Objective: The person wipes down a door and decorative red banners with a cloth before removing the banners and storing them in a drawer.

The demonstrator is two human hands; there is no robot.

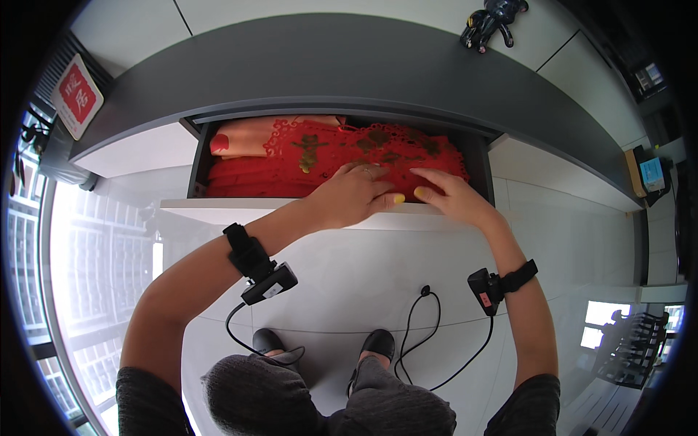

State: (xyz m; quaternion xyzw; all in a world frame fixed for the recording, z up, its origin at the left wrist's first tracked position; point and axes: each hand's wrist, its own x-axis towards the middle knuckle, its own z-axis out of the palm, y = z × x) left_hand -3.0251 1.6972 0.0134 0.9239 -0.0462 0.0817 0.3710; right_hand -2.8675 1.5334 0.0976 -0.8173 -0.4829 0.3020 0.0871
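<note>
A drawer with a white front (254, 209) and dark grey sides is pulled out of a low cabinet. Inside lies red lace fabric (291, 163) with scalloped edges and dark green and gold embroidered patches. A folded salmon-pink piece (246, 138) with a red mark sits at its far left. My left hand (352, 195) rests on the fabric, right of the drawer's middle, its fingers stretched out and partly hidden. My right hand (452, 195) reaches over the drawer front close beside it, fingers apart on the fabric. Neither hand appears to grip anything.
The long grey cabinet top (349, 62) curves beyond the drawer. A black bear-shaped figurine (494, 25) stands on its far right, a red and white sign (76, 96) at the left end. From devices strapped to my forearms, black cables (411, 341) hang near my feet.
</note>
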